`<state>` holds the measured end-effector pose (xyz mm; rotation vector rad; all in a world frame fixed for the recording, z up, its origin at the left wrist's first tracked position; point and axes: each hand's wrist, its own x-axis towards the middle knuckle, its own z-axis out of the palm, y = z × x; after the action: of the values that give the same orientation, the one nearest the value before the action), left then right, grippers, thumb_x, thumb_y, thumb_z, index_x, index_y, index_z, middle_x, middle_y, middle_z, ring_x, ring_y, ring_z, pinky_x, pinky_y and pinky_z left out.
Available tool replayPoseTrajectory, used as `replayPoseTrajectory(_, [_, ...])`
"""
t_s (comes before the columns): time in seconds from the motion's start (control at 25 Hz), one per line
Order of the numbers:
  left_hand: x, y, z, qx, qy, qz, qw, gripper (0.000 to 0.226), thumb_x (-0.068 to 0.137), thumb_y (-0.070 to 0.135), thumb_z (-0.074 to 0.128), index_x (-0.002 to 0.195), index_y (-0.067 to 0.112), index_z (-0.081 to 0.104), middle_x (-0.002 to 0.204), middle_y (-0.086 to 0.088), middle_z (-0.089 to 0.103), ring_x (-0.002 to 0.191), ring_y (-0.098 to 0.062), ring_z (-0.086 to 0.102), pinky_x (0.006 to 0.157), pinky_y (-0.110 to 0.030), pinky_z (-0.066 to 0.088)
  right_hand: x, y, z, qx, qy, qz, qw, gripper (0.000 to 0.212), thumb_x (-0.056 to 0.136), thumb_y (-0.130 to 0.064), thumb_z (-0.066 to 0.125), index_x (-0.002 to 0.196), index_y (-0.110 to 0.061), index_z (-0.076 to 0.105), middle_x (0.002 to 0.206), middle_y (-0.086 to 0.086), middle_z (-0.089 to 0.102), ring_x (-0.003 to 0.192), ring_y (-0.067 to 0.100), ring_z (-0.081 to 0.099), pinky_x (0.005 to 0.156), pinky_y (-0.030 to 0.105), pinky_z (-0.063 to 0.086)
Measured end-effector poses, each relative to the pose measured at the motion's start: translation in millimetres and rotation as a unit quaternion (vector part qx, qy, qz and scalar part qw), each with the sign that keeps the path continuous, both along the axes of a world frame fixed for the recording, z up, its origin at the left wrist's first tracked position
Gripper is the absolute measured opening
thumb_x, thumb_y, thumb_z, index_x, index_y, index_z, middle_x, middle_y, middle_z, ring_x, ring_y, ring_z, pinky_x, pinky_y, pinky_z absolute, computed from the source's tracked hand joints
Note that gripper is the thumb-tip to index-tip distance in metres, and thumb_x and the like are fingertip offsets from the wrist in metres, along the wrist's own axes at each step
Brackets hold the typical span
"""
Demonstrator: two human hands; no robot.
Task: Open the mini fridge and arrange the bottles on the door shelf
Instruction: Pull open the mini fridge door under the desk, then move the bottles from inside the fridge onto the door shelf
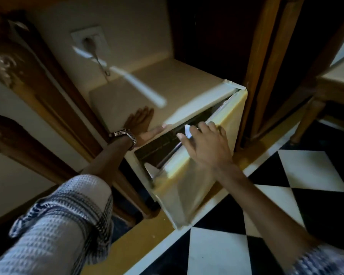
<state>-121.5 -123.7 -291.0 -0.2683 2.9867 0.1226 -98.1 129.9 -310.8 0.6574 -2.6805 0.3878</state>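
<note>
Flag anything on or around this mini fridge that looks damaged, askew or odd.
Nothing looks damaged. The fridge door stands ajar, held at its top edge by the right hand; the left hand lies flat on top.

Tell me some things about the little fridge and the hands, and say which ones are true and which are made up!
1. The fridge door is shut tight. False: it is partly open, with a dark gap showing behind it.
2. The left hand lies flat on the fridge top. True.
3. The right hand is holding a bottle. False: its fingers curl over the door's top edge, and no bottle is in view.
4. There is a wristwatch on the left wrist. True.
5. The floor is plain brown wood. False: it has black and white checkered tiles.
</note>
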Motion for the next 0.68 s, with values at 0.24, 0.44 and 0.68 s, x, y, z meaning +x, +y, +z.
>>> replayPoseTrajectory(0.24, [2.3, 2.9, -9.0, -0.029, 0.057, -0.025, 0.998, 0.122, 0.063, 0.1, 0.012, 0.159, 0.026, -0.001, 0.171, 0.0, -0.004, 0.158, -0.022, 0.0, 0.127, -0.045, 0.003, -42.6, 127.6, 25.9, 0.069, -0.262, -0.211, 0.939, 0.068, 0.09, -0.068, 0.061, 0.115, -0.005, 0.065, 0.141, 0.024, 0.048, 0.13, 0.042, 0.047, 0.101, 0.045, 0.047])
replayPoseTrajectory(0.44, [0.0, 1.7, -12.3, -0.06, 0.089, -0.105, 0.989, 0.106, 0.078, 0.088, 0.012, 0.16, 0.021, 0.004, 0.171, -0.002, 0.003, 0.157, -0.021, 0.005, 0.127, -0.045, 0.008, -66.0, 186.1, 27.5, 0.028, -0.246, -0.237, 0.94, 0.065, 0.088, -0.067, 0.065, 0.099, -0.003, 0.064, 0.121, 0.025, 0.065, 0.113, 0.043, 0.064, 0.097, 0.05, 0.056])
replayPoseTrajectory(0.68, [-4.3, -1.7, -13.2, -0.06, 0.103, -0.146, 0.982, 0.098, 0.083, 0.081, 0.014, 0.16, 0.021, 0.009, 0.17, -0.002, 0.009, 0.157, -0.021, 0.012, 0.126, -0.044, 0.014, -23.2, 152.7, -25.9, -0.046, 0.064, -0.166, 0.983, 0.033, 0.098, -0.039, 0.06, 0.11, -0.008, 0.061, 0.137, 0.026, 0.057, 0.132, 0.044, 0.054, 0.109, 0.055, 0.042])
